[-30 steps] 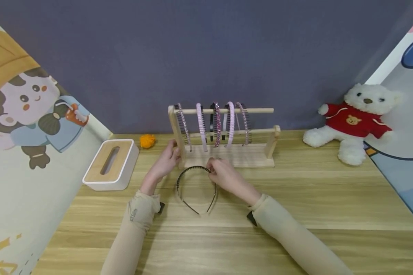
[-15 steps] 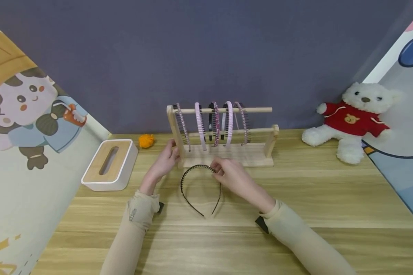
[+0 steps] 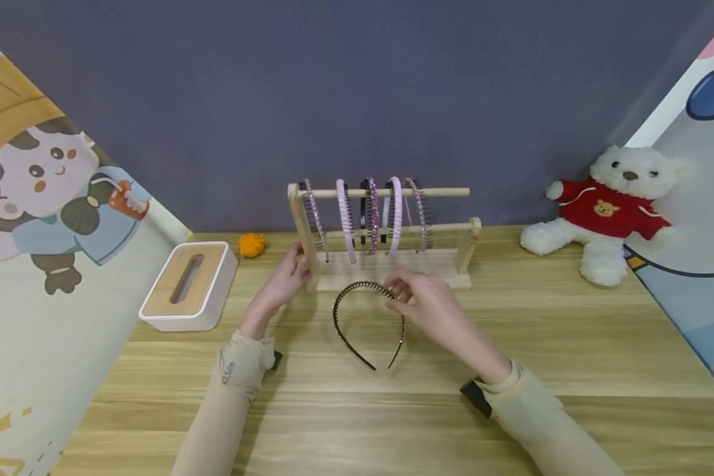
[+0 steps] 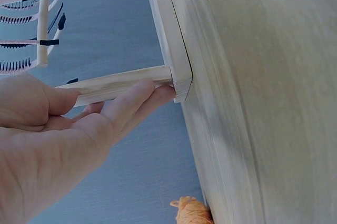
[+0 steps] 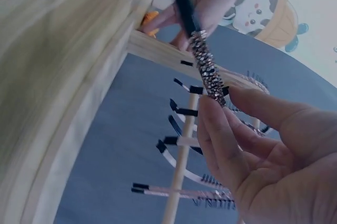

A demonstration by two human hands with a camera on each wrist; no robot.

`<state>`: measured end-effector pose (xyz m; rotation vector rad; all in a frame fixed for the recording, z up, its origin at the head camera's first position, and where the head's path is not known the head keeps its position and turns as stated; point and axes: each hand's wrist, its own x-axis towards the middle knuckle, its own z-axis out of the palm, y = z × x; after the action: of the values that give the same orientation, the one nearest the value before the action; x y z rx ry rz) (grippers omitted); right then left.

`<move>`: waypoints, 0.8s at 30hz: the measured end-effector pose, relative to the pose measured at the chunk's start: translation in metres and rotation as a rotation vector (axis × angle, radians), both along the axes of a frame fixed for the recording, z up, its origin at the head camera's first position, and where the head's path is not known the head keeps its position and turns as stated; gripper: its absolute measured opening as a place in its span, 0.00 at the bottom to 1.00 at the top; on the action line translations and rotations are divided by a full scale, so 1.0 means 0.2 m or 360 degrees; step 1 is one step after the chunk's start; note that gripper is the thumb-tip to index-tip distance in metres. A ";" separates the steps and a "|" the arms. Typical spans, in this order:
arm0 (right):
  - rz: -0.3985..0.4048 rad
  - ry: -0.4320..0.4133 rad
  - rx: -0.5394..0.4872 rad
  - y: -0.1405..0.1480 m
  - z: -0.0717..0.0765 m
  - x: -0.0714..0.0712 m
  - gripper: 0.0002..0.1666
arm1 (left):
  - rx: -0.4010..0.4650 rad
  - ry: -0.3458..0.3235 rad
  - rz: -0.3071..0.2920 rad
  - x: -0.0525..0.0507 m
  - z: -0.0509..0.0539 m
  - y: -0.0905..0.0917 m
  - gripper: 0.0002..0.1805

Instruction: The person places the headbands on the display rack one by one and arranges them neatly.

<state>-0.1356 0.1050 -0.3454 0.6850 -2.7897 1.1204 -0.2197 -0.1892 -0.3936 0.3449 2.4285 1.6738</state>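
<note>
My right hand (image 3: 437, 307) pinches a thin black toothed headband (image 3: 335, 320) near its top right, between thumb and fingers. Its open ends point towards me in the head view. Close up in the right wrist view, a glittery beaded stretch of the headband (image 5: 208, 69) shows by the fingertips. A wooden rack (image 3: 387, 271) stands against the back wall, with several headbands hung on its bars, among them a pink wrapped one (image 3: 345, 218) and a glittery magenta one (image 3: 373, 215). My left hand (image 3: 282, 281) holds the rack's left post (image 4: 126, 82), thumb and fingers on either side.
Left of the rack stands a white tissue box (image 3: 187, 284) with a wooden lid. A small orange yarn-like ball (image 3: 252, 245) lies near the wall. At the right back sits a white teddy bear (image 3: 607, 208) in a red sweater. The wooden table (image 3: 309, 423) spreads out in front.
My right hand has shifted to the right, carrying the headband with it away from the rack's left end. The left hand stays at the left post.
</note>
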 end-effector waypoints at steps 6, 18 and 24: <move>-0.0019 0.0040 -0.0009 0.06 0.03 0.03 0.16 | 0.0011 -0.0009 -0.0008 0.00 0.00 0.00 0.26; -0.0058 0.0074 -0.0075 0.14 0.07 0.08 0.18 | -0.0056 0.0000 -0.0002 0.00 0.00 0.00 0.26; -0.0096 0.0054 -0.0070 0.19 0.12 0.11 0.18 | -0.0049 -0.0004 0.0001 0.00 0.00 0.00 0.26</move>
<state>-0.1146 0.1437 -0.3206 0.6054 -2.7297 1.1446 -0.2201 -0.1899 -0.3936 0.3377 2.4499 1.6338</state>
